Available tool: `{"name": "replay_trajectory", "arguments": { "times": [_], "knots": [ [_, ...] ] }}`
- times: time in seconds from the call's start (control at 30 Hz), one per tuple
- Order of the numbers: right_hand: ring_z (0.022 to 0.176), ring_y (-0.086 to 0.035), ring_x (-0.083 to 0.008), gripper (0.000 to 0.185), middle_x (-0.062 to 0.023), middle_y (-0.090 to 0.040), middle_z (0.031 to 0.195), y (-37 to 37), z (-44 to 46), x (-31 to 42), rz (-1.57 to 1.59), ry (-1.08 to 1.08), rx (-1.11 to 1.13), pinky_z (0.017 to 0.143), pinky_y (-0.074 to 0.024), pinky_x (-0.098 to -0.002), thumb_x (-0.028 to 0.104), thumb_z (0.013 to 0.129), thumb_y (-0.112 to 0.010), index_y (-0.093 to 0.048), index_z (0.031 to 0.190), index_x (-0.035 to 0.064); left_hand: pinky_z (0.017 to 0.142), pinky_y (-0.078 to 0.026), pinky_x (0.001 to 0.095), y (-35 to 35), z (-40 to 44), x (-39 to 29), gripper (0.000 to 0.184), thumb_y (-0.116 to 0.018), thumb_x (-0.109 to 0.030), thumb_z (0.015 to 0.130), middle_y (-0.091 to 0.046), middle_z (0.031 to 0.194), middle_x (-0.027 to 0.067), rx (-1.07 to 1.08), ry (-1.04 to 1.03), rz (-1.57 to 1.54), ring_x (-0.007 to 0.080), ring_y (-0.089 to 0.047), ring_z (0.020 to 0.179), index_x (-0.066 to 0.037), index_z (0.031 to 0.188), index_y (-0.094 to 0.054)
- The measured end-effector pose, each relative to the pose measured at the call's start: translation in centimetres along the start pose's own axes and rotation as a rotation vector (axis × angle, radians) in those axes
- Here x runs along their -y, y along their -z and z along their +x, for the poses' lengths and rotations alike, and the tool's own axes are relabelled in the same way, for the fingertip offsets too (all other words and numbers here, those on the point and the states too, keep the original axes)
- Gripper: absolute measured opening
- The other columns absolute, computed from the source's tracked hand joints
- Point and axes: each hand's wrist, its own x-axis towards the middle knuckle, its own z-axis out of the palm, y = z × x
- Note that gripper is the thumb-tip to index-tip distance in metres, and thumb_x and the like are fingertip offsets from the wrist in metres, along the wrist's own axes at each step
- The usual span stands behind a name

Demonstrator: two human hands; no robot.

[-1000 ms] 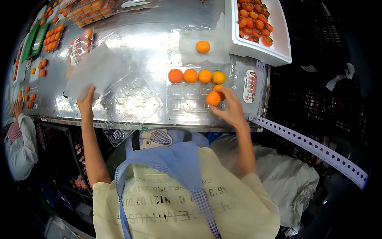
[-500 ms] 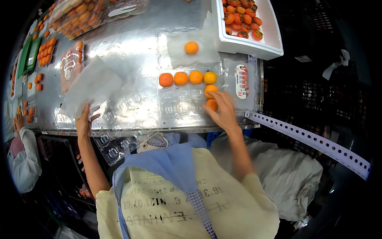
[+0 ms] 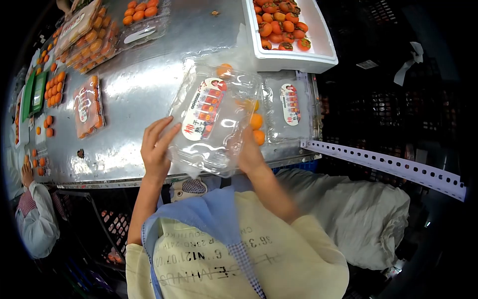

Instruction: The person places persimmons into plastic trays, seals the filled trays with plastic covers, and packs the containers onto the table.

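A clear plastic container with a long persimmon label is tilted above the front of the table. My left hand grips its left edge, fingers lying over the rim. At the lower right side, my right hand is closed against the same container; its fingertips are blurred and partly hidden behind the plastic. Just above the right hand, orange persimmons show beyond the container's edge. Another persimmon shows at its far side. Most of what lies beneath is hidden by glare and whitish plastic.
A white foam box of persimmons stands at the back right. Beside it lies another labelled clear pack. Filled packs and stacked packs are at left. Another person's hand rests at far left.
The white sheet has left my left hand, which moved right and now holds the labelled container over the persimmon tray. My right hand shifted down and left, off the persimmons. The view shifted slightly.
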Motion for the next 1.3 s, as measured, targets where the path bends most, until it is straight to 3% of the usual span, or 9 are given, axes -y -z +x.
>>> {"name": "replay_trajectory", "arguments": {
  "times": [0.17, 0.33, 0.5, 0.67, 0.73, 0.87, 0.97, 1.1, 1.3],
  "knots": [
    [0.102, -0.055, -0.0173, 0.053, -0.0082, -0.053, 0.117, -0.6, -0.7, 2.5, -0.163, 0.107, -0.056, 0.085, -0.0461, -0.0295, 0.013, 0.085, -0.054, -0.033, 0.132, 0.0009, 0.081, -0.048, 0.0359, -0.8, -0.2, -1.0, 0.056, -0.062, 0.009, 0.059, -0.053, 0.122, 0.0123, 0.119, 0.023, -0.032, 0.0312, -0.049, 0.109, -0.013, 0.110, -0.064],
    [0.103, -0.055, -0.0197, 0.053, -0.0128, -0.053, 0.117, 1.5, -1.1, 4.3, -0.259, 0.090, -0.065, 0.085, -0.0478, -0.0317, 0.011, 0.083, -0.057, -0.035, 0.129, -0.0015, 0.081, -0.046, 0.0369, -1.3, 0.2, -2.2, 0.058, -0.070, -0.006, 0.061, -0.046, 0.132, 0.0087, 0.334, -0.057, -0.068, 0.0328, -0.041, 0.111, -0.014, 0.117, -0.060],
    [0.098, -0.060, -0.0210, 0.047, -0.0144, -0.056, 0.112, 2.3, -2.8, 7.9, -0.286, 0.087, -0.117, 0.084, -0.0498, -0.0324, 0.008, 0.082, -0.057, -0.041, 0.124, -0.0054, 0.090, -0.043, 0.0415, -2.2, 2.7, -4.4, 0.089, -0.055, -0.001, 0.044, -0.034, 0.143, 0.0074, 0.559, -0.114, -0.112, 0.0370, -0.033, 0.114, -0.017, 0.131, -0.047],
    [0.099, -0.059, -0.0204, 0.036, -0.0111, -0.059, 0.109, 5.1, -4.5, 12.6, -0.382, 0.319, -0.270, 0.088, -0.0470, -0.0333, 0.009, 0.083, -0.056, -0.049, 0.116, -0.0039, 0.105, -0.027, 0.0475, -2.2, 4.3, -5.8, 0.081, -0.069, -0.026, 0.065, -0.023, 0.147, 0.0126, 0.598, -0.066, -0.540, 0.0379, -0.018, 0.132, -0.016, 0.138, -0.037],
    [0.094, -0.061, -0.0205, 0.045, -0.0127, -0.058, 0.111, 7.7, -4.9, 15.7, -0.502, 0.371, -0.374, 0.083, -0.0497, -0.0329, 0.011, 0.083, -0.057, -0.045, 0.124, -0.0035, 0.106, -0.024, 0.0479, -1.7, 4.2, -5.7, 0.082, -0.072, -0.032, 0.068, -0.022, 0.147, 0.0122, 0.610, 0.012, -0.648, 0.0366, -0.013, 0.135, -0.016, 0.139, -0.035],
    [0.092, -0.059, -0.0179, 0.043, -0.0114, -0.059, 0.107, 8.2, -4.3, 18.6, -0.796, 0.257, -0.471, 0.081, -0.0460, -0.0293, 0.016, 0.083, -0.061, -0.049, 0.120, -0.0038, 0.091, -0.043, 0.0367, -2.0, 1.4, -2.6, 0.052, -0.065, -0.009, 0.078, -0.047, 0.129, 0.0108, 0.479, 0.404, -0.710, 0.0236, -0.049, 0.113, -0.010, 0.127, -0.049],
    [0.089, -0.058, -0.0158, 0.054, -0.0116, -0.062, 0.101, 9.8, -1.8, 19.4, -1.155, 0.170, -0.570, 0.076, -0.0457, -0.0279, 0.025, 0.077, -0.070, -0.052, 0.118, -0.0056, 0.081, -0.048, 0.0290, -1.1, -0.4, -1.1, 0.033, -0.058, -0.001, 0.083, -0.061, 0.108, 0.0079, 0.514, 0.487, -0.634, 0.0161, -0.059, 0.092, -0.006, 0.115, -0.057],
    [0.085, -0.060, -0.0191, 0.068, -0.0150, -0.063, 0.097, 11.5, 0.1, 20.8, -1.396, 0.228, -0.753, 0.075, -0.0471, -0.0293, 0.031, 0.071, -0.076, -0.050, 0.120, -0.0075, 0.075, -0.049, 0.0282, -0.2, -2.9, 0.3, 0.028, -0.057, -0.001, 0.083, -0.065, 0.098, 0.0087, 0.431, 0.538, -0.563, 0.0173, -0.061, 0.084, -0.005, 0.111, -0.060],
    [0.093, -0.062, -0.0231, 0.058, -0.0198, -0.062, 0.107, 12.8, -0.6, 22.8, -1.542, 0.272, -0.827, 0.081, -0.0470, -0.0310, 0.026, 0.074, -0.072, -0.053, 0.118, -0.0061, 0.080, -0.048, 0.0292, 0.7, -5.4, 1.6, 0.025, -0.055, -0.005, 0.086, -0.065, 0.100, 0.0083, 0.374, 0.697, -0.522, 0.0172, -0.061, 0.089, -0.004, 0.111, -0.060]
  ]
}}
